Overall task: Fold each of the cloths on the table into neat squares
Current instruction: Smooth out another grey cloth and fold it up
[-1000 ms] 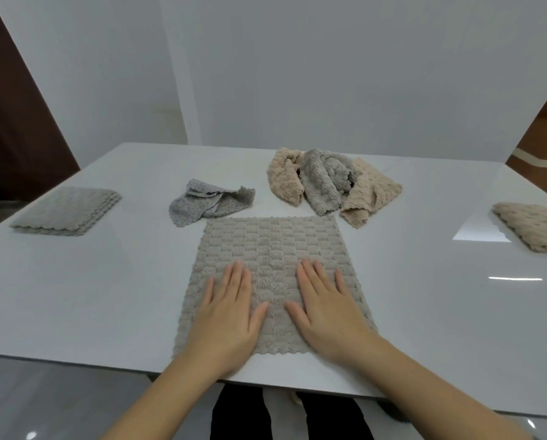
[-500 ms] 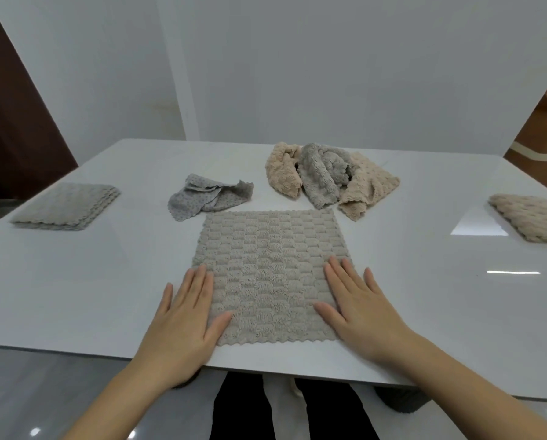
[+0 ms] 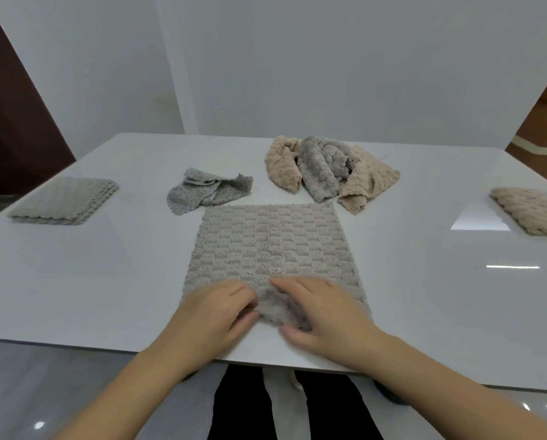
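Note:
A grey-beige textured cloth [image 3: 272, 246] lies spread flat on the white table [image 3: 91, 274] in front of me. My left hand [image 3: 218, 309] and my right hand [image 3: 326, 312] sit close together at the middle of its near edge. Each pinches that edge, and the fabric bunches up between them. The right thumb lies under the hem. A crumpled grey cloth [image 3: 208, 193] lies just behind the flat one. Further back is a heap of a beige cloth [image 3: 283, 166], a grey cloth [image 3: 323, 166] and another beige cloth [image 3: 370, 179].
A folded grey-beige stack [image 3: 64, 200] sits at the table's left side. A folded beige cloth [image 3: 532, 209] lies at the right edge. The table's near edge runs just under my wrists. A white wall stands behind the table.
Both hands slid inward from the cloth's near corners to the middle of its near edge. Flat palms gave way to curled fingers, and the edge now bunches between them.

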